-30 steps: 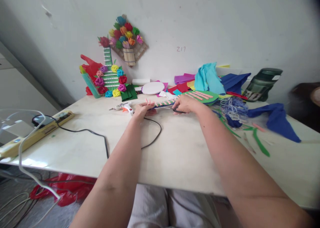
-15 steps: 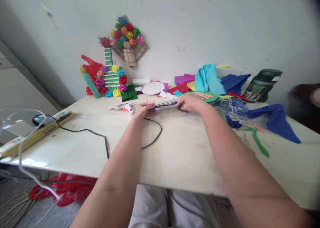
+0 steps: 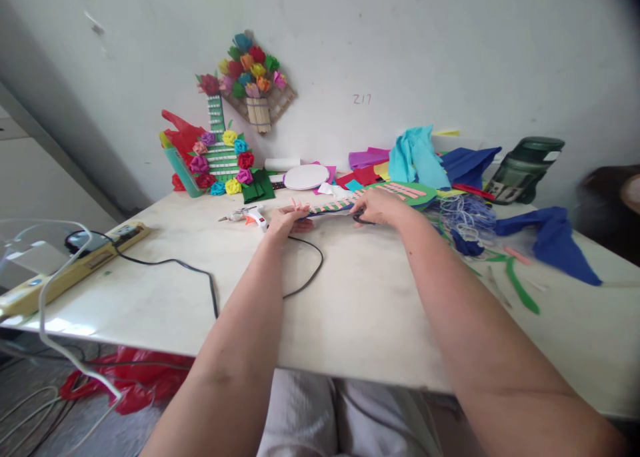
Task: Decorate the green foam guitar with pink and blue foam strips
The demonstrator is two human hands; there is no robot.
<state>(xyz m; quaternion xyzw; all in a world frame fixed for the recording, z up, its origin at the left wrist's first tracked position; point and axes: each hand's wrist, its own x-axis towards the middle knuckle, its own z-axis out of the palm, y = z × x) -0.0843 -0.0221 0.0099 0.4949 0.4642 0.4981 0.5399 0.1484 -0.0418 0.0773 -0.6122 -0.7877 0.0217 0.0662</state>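
"Where does the green board (image 3: 340, 205) lie?"

"On the far side of the worktop (image 3: 345, 303), running left to right. Its narrow end is at the left hand (image 3: 293, 220); its broad, rounded end is past the right hand (image 3: 376, 207), on the far side of it."

"What is the left hand doing?"

"It's clamped on that narrow end, thumb side up. Pink strips (image 3: 407, 190) cross the board's face, and a dark blue edge shows along the near side."

"And the right?"

"Closed around the black handles of the scissors (image 3: 363, 219), just at the board's near edge. The hand covers part of the board's middle from here. I can't tell whether its fingers touch the board, or whether the blades are apart."

"So the hands aren't together?"

"No, they're apart, with a stretch of the narrow part between them."

"What's near them?"

"A white glue gun (image 3: 258, 217) lies just left of the left hand, and a black cord (image 3: 320, 263) loops on the worktop nearer the person. Right of the broad end there's a tangle of string (image 3: 467, 218), then a blue cloth (image 3: 555, 240). Behind the board sits a white oval card (image 3: 306, 177)."
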